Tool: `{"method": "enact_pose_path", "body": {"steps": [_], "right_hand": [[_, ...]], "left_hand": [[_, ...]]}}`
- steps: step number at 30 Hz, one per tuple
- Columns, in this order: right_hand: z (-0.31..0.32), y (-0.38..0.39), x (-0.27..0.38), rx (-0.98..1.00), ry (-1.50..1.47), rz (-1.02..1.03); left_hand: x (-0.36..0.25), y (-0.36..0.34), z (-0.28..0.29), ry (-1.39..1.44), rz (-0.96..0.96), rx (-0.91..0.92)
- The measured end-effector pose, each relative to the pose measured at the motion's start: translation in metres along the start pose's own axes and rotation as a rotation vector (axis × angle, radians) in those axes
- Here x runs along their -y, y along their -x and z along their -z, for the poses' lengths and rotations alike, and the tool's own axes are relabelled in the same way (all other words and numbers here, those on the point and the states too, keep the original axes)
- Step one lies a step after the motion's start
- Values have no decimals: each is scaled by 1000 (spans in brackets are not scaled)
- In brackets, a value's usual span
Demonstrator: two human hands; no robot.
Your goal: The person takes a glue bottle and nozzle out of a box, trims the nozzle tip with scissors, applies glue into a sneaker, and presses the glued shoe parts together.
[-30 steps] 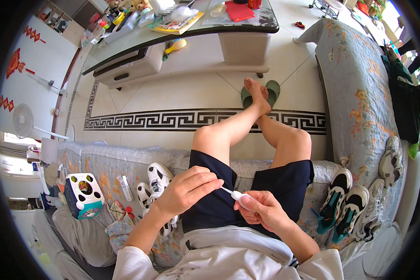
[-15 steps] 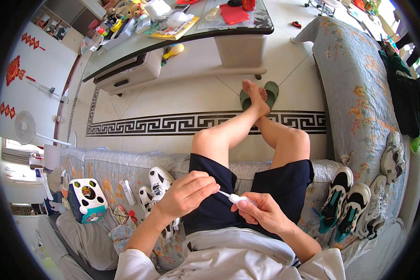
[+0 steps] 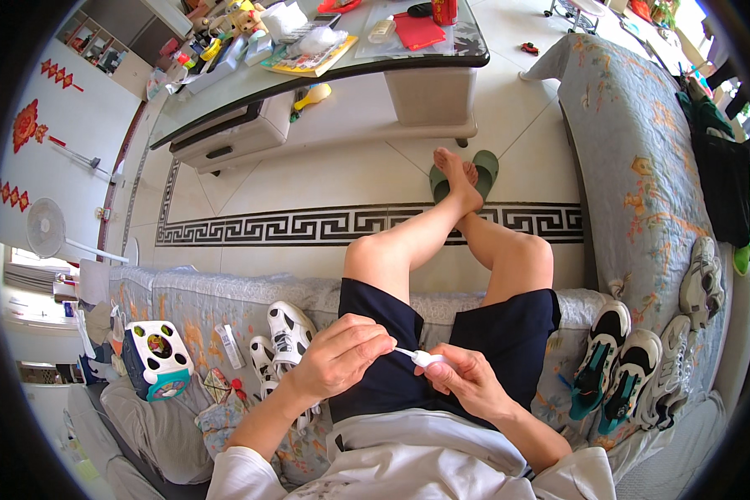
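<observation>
My left hand (image 3: 339,357) and my right hand (image 3: 467,379) meet over my lap, above dark shorts (image 3: 442,350). Between them is a small white stick-like object (image 3: 415,357). The left fingertips pinch its thin end. The right hand closes around its thicker rounded end. My bare legs stretch forward, crossed, with the feet resting on green slippers (image 3: 483,171).
I sit on a grey patterned sofa (image 3: 642,167). White and black sneakers (image 3: 285,337) lie at my left, teal and white sneakers (image 3: 612,367) at my right. A white and teal toy (image 3: 158,358) sits far left. A cluttered glass-topped table (image 3: 325,75) stands ahead on the tiled floor.
The view has tilted slightly, shifting the table and legs. Both hands stay together on the white object, with the left fingers now pinching nearer its thin tip.
</observation>
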State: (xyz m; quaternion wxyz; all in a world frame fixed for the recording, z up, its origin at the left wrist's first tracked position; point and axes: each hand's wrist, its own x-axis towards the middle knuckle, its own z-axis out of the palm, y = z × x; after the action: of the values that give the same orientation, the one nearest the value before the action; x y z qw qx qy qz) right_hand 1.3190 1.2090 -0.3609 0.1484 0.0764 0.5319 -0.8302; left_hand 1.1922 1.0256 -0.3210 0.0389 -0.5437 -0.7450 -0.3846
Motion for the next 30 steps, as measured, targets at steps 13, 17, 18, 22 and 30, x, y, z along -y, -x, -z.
{"method": "enact_pose_path", "body": {"steps": [13, 17, 18, 22, 30], "right_hand": [[-5, 2, -2, -5, -40, -31], [-5, 1, 7, -43, 203, 82], [-6, 0, 9, -74, 363, 193], [-2, -1, 5, -93, 513, 269], [5, 0, 12, 277, -294, -321]], "left_hand": [[-1, 2, 3, 7, 83, -8], [2, -1, 11, -36, -6, 65], [3, -2, 13, -72, -31, 92], [5, -4, 18, -137, -78, 149], [12, -2, 20, -295, -331, 309]]}}
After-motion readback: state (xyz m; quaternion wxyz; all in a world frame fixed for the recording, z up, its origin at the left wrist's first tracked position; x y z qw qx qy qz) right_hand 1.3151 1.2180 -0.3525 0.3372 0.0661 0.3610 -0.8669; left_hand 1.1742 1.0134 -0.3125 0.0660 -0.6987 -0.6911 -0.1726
